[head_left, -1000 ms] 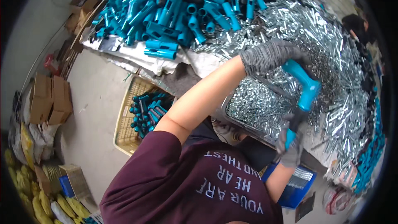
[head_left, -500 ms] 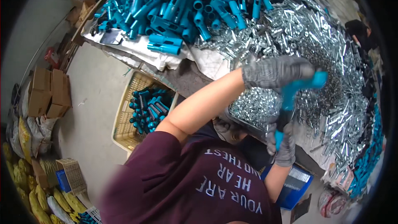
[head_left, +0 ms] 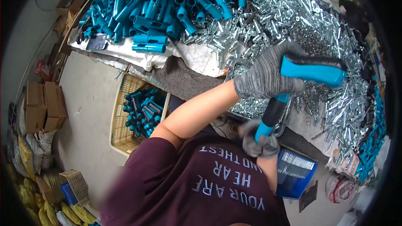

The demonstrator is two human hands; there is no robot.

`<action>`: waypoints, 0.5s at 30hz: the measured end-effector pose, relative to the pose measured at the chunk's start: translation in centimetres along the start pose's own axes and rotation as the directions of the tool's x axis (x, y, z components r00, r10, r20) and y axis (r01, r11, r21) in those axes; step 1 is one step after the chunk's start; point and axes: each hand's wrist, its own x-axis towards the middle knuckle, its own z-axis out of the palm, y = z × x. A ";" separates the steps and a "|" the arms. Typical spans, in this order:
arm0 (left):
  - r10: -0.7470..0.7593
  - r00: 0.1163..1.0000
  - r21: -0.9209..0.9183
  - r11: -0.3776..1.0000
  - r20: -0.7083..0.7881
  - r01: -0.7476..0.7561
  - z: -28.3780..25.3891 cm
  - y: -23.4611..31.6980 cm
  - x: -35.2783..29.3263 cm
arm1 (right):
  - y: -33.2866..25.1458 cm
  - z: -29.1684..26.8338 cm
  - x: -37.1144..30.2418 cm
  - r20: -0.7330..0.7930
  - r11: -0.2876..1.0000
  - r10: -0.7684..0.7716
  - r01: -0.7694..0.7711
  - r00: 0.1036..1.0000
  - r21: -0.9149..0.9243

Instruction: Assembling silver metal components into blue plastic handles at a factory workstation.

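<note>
Both my hands wear grey knit gloves and hold a teal-and-black angled tool [head_left: 315, 72] with a thick, pistol-like handle. My left hand [head_left: 268, 73] wraps the neck where the handle meets a tube with a black sleeve [head_left: 273, 112]; the glove hides that joint. Lower down, my right hand [head_left: 259, 141] closes around the tube's teal end, close to my shirt. The tool hangs above a metal tray [head_left: 286, 121] of small shiny parts at the table's near edge. The handle points right, over heaped silver parts [head_left: 341, 113].
Teal tubular housings [head_left: 155, 8] are piled across the far left of the table. A cream basket [head_left: 118, 127] with several teal-and-black pieces stands on the floor, left of me. Cardboard boxes [head_left: 44, 104] and yellow sacks [head_left: 50, 211] are farther left. A blue box [head_left: 295, 173] is at lower right.
The tool has turned, and its handle now extends farther right. My left hand has shifted from the top of the tool to its neck. My right hand has moved left with the tube's end.
</note>
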 end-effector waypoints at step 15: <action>-0.510 0.792 0.934 -0.069 -0.336 0.352 -11.4 -4.6 -4.8 | -1.4 -3.1 -2.0 -0.394 0.766 -0.610 0.639 0.687 -0.071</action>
